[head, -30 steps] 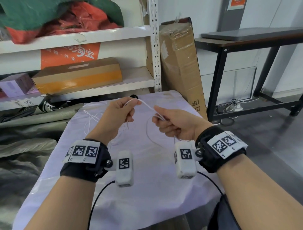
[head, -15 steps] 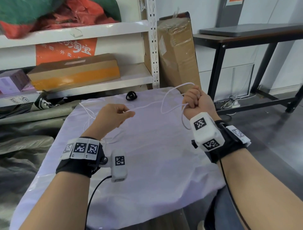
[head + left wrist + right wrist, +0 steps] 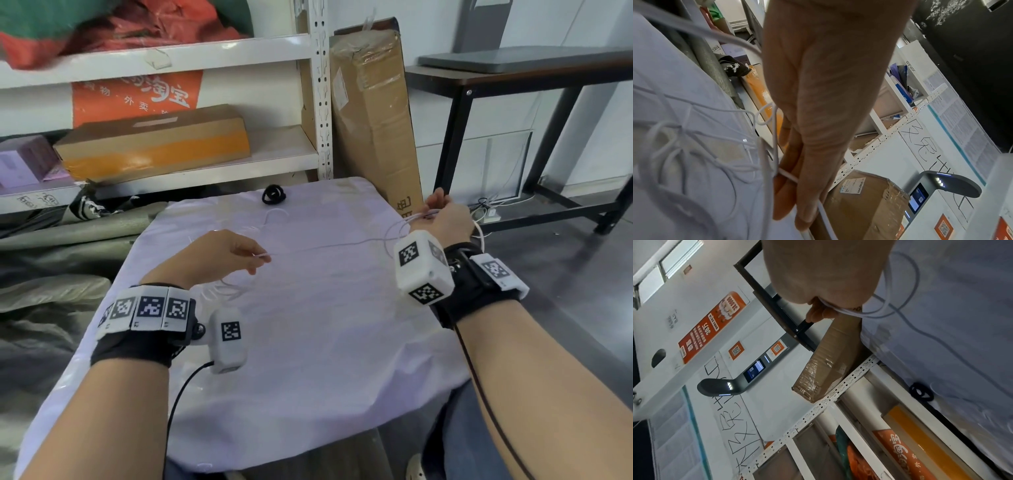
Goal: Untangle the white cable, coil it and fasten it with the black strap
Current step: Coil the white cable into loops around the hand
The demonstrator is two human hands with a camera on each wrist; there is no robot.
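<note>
On the left, a flat cardboard box [image 3: 154, 142] lies on the lower board of a white shelf [image 3: 205, 171] behind the tabletop [image 3: 308, 342], which is covered with a pale lilac cloth. The left hand [image 3: 219, 255] hovers over the left half of the cloth, its fingers [image 3: 785, 186] pinching the white cable [image 3: 325, 246] near their tips; more of the cable lies in loose, crossing loops on the cloth under and beyond this hand (the left wrist view shows the tangle best). From the pinch, one strand runs taut to the right across the cloth. The black strap [image 3: 273, 195] sits curled up near the far edge of the cloth, apart from both hands. Further right, the right hand [image 3: 442, 219] is held at the cloth's right edge, just in front of a tall cardboard carton [image 3: 373, 113] leaning against the shelf post; its fingers [image 3: 818, 313] are clenched round several gathered turns of the cable, which hang below the fist in small loops. A dark table [image 3: 513, 78] stands at far right.
</note>
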